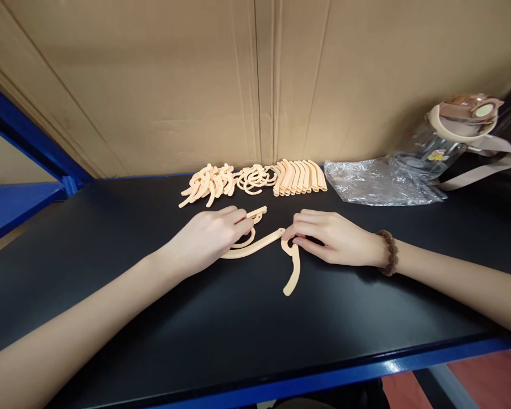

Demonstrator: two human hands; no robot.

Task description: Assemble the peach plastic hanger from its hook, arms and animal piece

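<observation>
I see my left hand (208, 236) fingers closed on a long strip (255, 245), my right hand (332, 237) fingertips pinching a curved strip (293, 271) at its top.

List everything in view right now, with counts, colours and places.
Peach curved plastic strips: three or so, peach, table centre, under both hands.
Loose pile of peach hooks: count unclear, rear left of centre.
Peach plastic rings: several, rear centre.
Neat row of peach strips: about ten, rear centre.
Clear plastic bag: one, rear right.
Clear water bottle: one, beige lid and strap, far right.
Black table: one.
Cardboard wall: behind.
Left hand: on strips.
Right hand: beaded bracelet, pinching strip.
</observation>
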